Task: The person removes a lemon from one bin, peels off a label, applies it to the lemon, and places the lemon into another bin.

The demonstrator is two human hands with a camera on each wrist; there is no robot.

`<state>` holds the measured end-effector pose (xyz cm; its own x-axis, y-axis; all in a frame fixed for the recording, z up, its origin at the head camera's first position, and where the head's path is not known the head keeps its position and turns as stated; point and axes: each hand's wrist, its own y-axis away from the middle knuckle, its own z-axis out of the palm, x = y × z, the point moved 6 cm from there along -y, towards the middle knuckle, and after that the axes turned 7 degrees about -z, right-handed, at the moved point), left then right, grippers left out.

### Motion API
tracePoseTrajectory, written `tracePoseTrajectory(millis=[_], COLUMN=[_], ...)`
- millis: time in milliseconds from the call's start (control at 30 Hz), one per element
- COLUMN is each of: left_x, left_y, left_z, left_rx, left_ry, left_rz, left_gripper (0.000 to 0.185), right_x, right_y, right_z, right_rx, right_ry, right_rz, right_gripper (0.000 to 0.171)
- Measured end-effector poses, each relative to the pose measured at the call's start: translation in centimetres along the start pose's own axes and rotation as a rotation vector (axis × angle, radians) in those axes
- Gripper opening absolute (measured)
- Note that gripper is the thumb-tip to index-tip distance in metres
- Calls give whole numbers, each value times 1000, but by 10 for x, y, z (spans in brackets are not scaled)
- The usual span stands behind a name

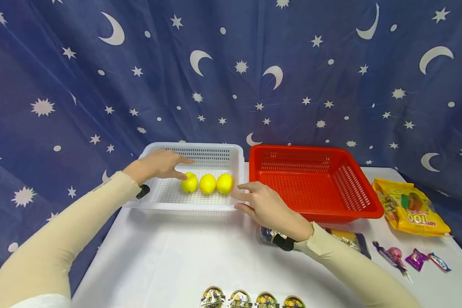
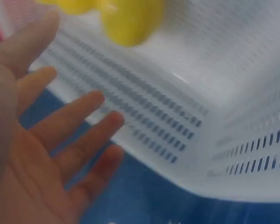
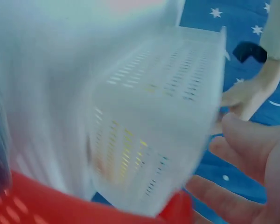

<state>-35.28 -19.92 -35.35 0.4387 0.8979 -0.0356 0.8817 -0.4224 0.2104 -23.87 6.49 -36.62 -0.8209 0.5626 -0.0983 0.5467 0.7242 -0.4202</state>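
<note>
A white perforated basket (image 1: 177,201) holds three yellow lemons in a row (image 1: 207,184). My left hand (image 1: 173,167) reaches in over its left side with fingers straight, the tips at or just beside the left lemon (image 1: 189,182). My right hand (image 1: 244,197) is at the basket's front right corner, fingers relaxed and apart, holding nothing. In the left wrist view the open left hand (image 2: 60,135) hovers by the white basket (image 2: 186,121), with a lemon (image 2: 128,21) above. The right wrist view is blurred: white basket (image 3: 154,107), my fingers (image 3: 252,144) beside it.
An empty red basket (image 1: 359,201) stands right of the white one. At the right lie a yellow snack bag (image 1: 410,209), wrapped candies (image 1: 416,259) and a dark packet (image 1: 352,241). Several round printed items (image 1: 250,300) line the front edge. A starry blue cloth hangs behind.
</note>
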Motion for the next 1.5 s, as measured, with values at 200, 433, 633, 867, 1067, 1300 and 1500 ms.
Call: tracePoseTrajectory(millis=[200,433,633,867,1067,1300,1500], left_x=[-8,-17,-18,-20,-13,36,107], left_y=[-32,-47,-46,-37,-13,51,101], left_z=[32,55,57,49,5,-26,9], left_rx=[-153,-180,-146,-116,32,363,487], left_ry=[-30,98,219,253,319,370,519], left_rz=[-44,-125,-96,-93,-57,-7,109], left_gripper=[73,81,78,77,77,77,78], right_x=[0,0,0,2,4,11,7], right_y=[-2,-2,-3,-2,0,19,55], right_z=[16,18,18,20,17,-1,-23], right_rx=[36,53,44,22,36,110,267], right_ry=[1,16,9,-2,-27,-80,-188], right_rz=[-29,-19,-4,15,-20,29,81], right_gripper=[19,16,17,17,18,27,28])
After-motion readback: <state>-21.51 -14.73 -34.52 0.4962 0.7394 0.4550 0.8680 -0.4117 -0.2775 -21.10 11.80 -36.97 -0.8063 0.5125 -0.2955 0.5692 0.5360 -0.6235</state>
